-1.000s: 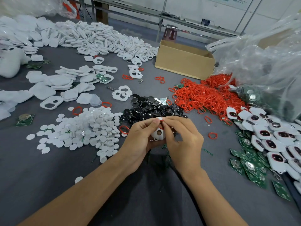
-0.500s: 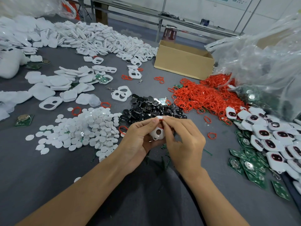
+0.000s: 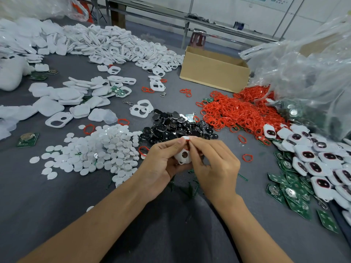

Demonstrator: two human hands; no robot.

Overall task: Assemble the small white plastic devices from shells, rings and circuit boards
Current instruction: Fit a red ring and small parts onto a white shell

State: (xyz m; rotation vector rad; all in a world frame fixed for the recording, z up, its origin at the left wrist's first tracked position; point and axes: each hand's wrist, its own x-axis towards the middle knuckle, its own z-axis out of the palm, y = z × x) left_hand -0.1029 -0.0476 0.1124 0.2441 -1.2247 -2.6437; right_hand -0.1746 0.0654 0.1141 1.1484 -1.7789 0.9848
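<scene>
Fingers (image 3: 167,145) of left hand (image 3: 161,166) grip shell (image 3: 183,156) above the desk (image 3: 57,196) while right hand (image 3: 214,164) pinches red ring (image 3: 187,140) at its top edge, unchanged since a second ago, so seating appears unfinished.

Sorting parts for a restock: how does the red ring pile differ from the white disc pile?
The red ring pile is tangled open loops; the white disc pile is solid flat rounds. The red ring pile lies right of the black parts, the white disc pile left of them. Both lie loose on the grey table.
</scene>
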